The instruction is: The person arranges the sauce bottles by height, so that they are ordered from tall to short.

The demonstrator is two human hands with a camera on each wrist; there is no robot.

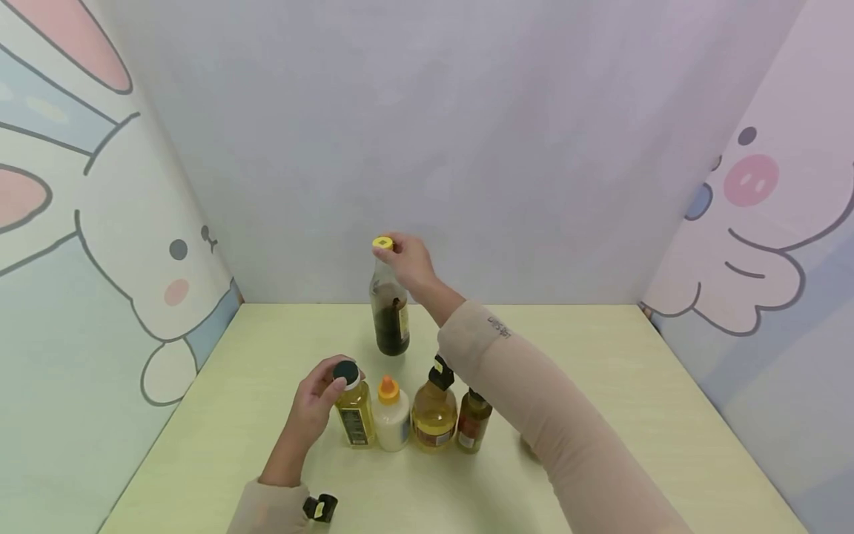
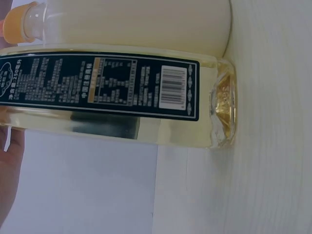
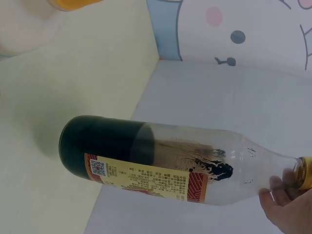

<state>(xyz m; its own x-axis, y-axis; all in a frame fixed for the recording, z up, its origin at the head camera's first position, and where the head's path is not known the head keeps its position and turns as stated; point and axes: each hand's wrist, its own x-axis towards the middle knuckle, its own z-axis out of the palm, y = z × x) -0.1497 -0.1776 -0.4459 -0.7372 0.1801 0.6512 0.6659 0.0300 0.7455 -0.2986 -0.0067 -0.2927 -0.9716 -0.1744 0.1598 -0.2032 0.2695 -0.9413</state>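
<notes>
Head view, center: right hand (image 1: 410, 263), fingers gripping yellow-capped top of dark-liquid glass bottle (image 1: 391, 326). Left hand (image 1: 312, 400), below and left, fingers curled round top of dark-capped oil bottle (image 1: 356, 417). Lower center, on worktop (image 1: 567, 348): orange-tipped white squeeze bottle (image 1: 392, 423) just beside oil bottle.

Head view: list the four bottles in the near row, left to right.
Dark-capped bottle of yellow liquid, white bottle with orange cap, round-bodied bottle with black top, small bottle with reddish label.
</notes>
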